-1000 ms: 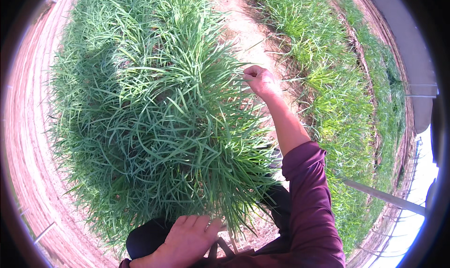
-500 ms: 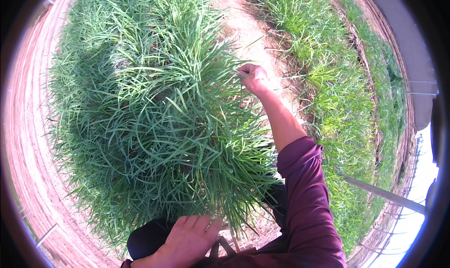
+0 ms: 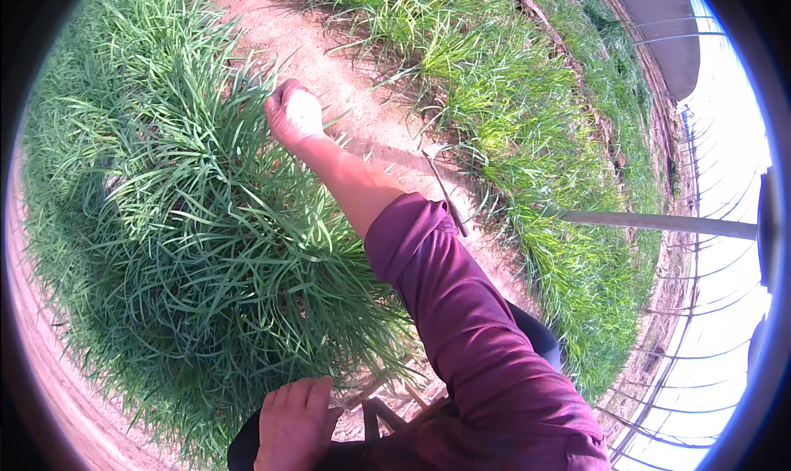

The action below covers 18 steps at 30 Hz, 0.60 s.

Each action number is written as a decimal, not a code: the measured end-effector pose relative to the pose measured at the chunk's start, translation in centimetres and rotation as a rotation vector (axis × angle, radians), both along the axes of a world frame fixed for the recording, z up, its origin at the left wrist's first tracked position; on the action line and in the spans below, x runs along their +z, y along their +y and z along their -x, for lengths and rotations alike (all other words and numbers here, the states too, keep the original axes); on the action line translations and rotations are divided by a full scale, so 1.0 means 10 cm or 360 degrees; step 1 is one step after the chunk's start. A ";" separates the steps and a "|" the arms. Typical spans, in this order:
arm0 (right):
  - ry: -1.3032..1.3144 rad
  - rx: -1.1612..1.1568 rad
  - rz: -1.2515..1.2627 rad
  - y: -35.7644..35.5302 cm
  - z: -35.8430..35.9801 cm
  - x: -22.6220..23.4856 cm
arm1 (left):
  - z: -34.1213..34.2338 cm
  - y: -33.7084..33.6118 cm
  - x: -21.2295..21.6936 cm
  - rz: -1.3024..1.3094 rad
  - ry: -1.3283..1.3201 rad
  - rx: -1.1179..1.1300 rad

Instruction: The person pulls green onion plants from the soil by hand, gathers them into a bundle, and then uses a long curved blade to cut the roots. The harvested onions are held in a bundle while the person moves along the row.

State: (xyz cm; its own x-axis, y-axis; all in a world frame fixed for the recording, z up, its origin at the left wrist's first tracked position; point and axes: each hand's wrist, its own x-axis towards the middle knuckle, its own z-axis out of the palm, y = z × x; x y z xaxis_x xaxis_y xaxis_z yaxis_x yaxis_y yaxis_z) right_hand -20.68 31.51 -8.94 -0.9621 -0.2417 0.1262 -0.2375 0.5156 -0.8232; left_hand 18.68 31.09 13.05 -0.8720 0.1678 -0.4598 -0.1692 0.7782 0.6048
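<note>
Dense green leaf-blade plants [image 3: 189, 224] fill a bed in front of the person, with their right-hand edge reached by the right hand [image 3: 292, 115].
The right hand is held at the border of the leaves and the bare soil path [image 3: 354, 92], its fingers curled in toward the thumb; whether a blade is pinched there cannot be told; the left hand [image 3: 292, 421] is laid back-up over a dark-clad knee [image 3: 242, 448], fingers nearly straight and set close together, what lies under its palm being hidden; a maroon sleeve [image 3: 461, 298] is rolled to the right elbow; beyond the path, on which a thin dark rod [image 3: 445, 192] is seen, a second planted strip [image 3: 494, 117] is crossed by a grey pole [image 3: 659, 222].
</note>
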 end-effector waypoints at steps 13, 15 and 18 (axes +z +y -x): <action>0.0132 0.0183 -0.0312 0.90 -0.18 0.62 | -0.35 0.32 0.13 0.0084 0.0203 -0.0126; 0.0101 0.0212 -0.0446 1.19 -0.26 0.79 | -0.42 0.38 0.18 0.0100 0.0203 -0.0141; 0.0034 0.0258 -0.0607 1.76 -0.40 0.97 | -0.52 0.48 0.23 0.0154 0.0138 -0.0149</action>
State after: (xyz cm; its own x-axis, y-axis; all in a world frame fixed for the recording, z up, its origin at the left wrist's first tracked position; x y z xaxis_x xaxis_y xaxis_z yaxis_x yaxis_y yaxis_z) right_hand -16.65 49.07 0.77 -0.9059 -0.4232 0.0178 -0.3558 0.7374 -0.5742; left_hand 23.85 35.91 15.34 -0.8919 0.2085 -0.4013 -0.0437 0.8435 0.5354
